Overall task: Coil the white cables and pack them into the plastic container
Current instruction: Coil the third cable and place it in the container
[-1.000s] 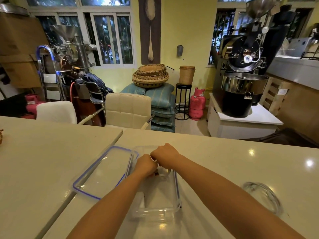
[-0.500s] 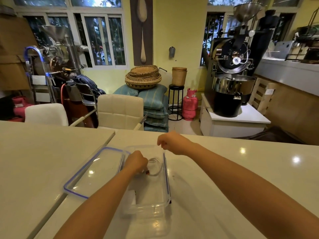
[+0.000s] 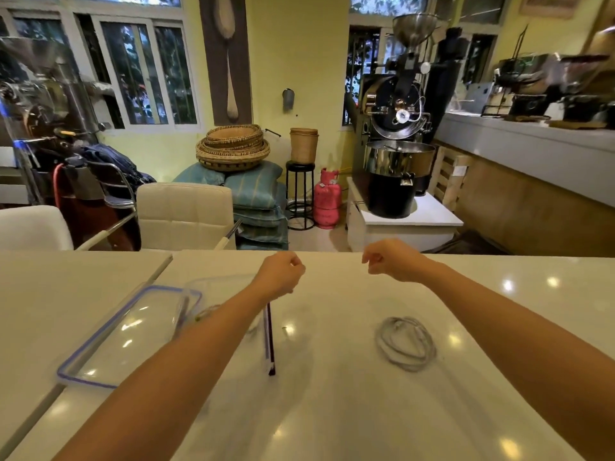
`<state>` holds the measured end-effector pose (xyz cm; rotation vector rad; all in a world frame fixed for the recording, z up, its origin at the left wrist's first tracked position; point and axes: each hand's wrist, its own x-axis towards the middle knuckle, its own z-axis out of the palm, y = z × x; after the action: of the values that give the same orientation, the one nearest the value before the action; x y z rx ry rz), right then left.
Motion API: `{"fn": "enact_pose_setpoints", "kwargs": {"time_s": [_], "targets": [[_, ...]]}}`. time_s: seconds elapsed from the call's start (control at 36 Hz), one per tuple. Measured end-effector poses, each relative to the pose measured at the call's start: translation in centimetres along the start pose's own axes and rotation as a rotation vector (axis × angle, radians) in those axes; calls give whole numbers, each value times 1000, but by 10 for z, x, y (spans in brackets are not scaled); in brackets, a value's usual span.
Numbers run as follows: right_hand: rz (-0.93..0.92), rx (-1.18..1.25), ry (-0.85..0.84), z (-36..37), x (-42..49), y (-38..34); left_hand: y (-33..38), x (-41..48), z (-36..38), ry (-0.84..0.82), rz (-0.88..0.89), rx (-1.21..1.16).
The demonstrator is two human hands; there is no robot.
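Observation:
A clear plastic container (image 3: pixel 270 341) stands on the white counter, mostly hidden under my left forearm. A coiled white cable (image 3: pixel 208 311) shows faintly inside it. A second coiled white cable (image 3: pixel 404 342) lies on the counter to the right, under neither hand. My left hand (image 3: pixel 283 274) hovers above the container's far right corner, fingers curled with nothing in them. My right hand (image 3: pixel 389 261) is raised farther right, also curled and holding nothing. Both hands are apart, near the counter's far edge.
The container's blue-rimmed lid (image 3: pixel 129 334) lies flat to the left of the container, across a seam between two counter slabs. Two cream chairs (image 3: pixel 186 211) stand beyond the far edge. A coffee roaster (image 3: pixel 396 154) is further back.
Both hands have lifted out of the container and moved apart toward the far edge. The view has swung right, bringing the second coiled cable into sight.

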<state>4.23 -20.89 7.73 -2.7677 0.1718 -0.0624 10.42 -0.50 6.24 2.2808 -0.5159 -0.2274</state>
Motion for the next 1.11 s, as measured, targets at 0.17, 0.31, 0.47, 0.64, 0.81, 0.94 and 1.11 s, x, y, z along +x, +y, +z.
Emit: {"fn": "enact_pose_setpoints", "kwargs": {"time_s": [0.17, 0.31, 0.47, 0.64, 0.81, 0.94, 1.11], "targets": [[177, -50, -179, 6, -21, 42, 32, -3, 51, -205, 51, 31], [270, -78, -277, 25, -40, 60, 41, -4, 94, -311, 64, 222], [357, -83, -246, 45, -50, 70, 43, -3, 125, -376, 26, 276], [395, -126, -233, 53, -50, 67, 44, -1, 142, -340, 8, 262], [414, -83, -222, 58, -50, 69, 46, -1, 154, -363, 8, 338], [423, -28, -209, 55, -53, 69, 45, 0, 155, -385, 44, 384], [390, 63, -191, 44, -49, 63, 43, 6, 142, -271, 98, 332]]}}
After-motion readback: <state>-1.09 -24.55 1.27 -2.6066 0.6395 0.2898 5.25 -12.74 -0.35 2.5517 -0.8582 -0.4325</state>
